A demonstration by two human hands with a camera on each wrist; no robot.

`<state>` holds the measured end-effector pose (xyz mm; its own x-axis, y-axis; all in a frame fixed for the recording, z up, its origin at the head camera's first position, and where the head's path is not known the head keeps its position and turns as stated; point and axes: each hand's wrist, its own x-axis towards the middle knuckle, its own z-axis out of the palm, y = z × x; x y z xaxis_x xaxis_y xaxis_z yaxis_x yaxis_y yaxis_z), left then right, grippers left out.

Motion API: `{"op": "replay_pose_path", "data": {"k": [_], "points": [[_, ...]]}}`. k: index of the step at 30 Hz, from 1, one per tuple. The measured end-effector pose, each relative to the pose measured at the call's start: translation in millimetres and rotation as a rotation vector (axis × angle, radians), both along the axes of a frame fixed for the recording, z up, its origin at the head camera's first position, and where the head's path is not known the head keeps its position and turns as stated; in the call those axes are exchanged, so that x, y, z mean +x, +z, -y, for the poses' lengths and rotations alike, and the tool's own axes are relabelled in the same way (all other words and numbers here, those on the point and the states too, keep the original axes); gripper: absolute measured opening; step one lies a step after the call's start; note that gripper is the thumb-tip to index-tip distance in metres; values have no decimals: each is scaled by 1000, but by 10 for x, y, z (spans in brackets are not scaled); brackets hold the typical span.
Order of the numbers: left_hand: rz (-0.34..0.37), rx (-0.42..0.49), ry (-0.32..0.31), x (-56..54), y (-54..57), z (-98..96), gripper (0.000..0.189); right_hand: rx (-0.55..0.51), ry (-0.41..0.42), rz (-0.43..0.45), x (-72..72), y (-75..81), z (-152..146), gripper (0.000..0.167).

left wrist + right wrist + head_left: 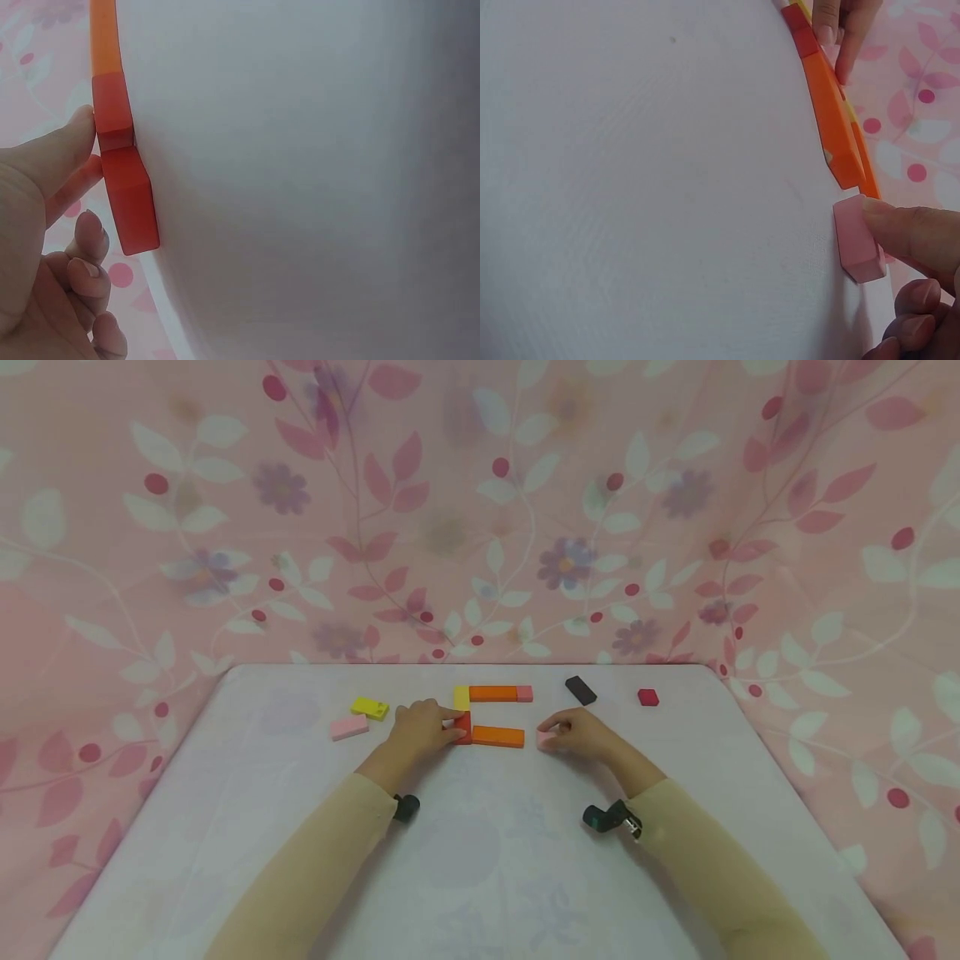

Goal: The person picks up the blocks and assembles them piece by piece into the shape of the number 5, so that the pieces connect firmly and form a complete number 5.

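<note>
My left hand (420,727) holds the red block (465,728) at the left end of a block outline, thumb and index fingertip against it. Up close in the left wrist view, two red sections (131,202) stand end to end, with orange beyond them. A long orange block (498,737) runs rightward from the red. Between thumb and fingers, my right hand (581,735) pinches a small pink block (859,236) on the table. A narrow gap separates that pink block from the orange block's right end (847,169). The other fingers of the right hand are curled.
Behind, a yellow block (461,697), another orange block (492,693) and a pink piece (524,693) form a row. To the left lie yellow (370,708) and pink (349,727) blocks; to the right, black (581,690) and red (648,697) ones. Floral cloth (480,527) hangs behind the table.
</note>
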<state>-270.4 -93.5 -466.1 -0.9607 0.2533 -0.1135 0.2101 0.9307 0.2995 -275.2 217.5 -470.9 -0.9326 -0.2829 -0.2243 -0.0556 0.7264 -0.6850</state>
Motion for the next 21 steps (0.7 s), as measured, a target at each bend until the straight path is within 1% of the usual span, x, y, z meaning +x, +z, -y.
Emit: {"op": "replay_pose_path", "data": {"k": [9,15,21], "points": [[-4,3,5,-6,-5,-1,49,-22,29,-1,-7,-39,99,31],[20,17,26,-10,3,-11,51,-24,15,13,-12,-41,143,31],[18,11,16,-24,4,-11,50,-33,19,23,-18,-41,165,33]]}}
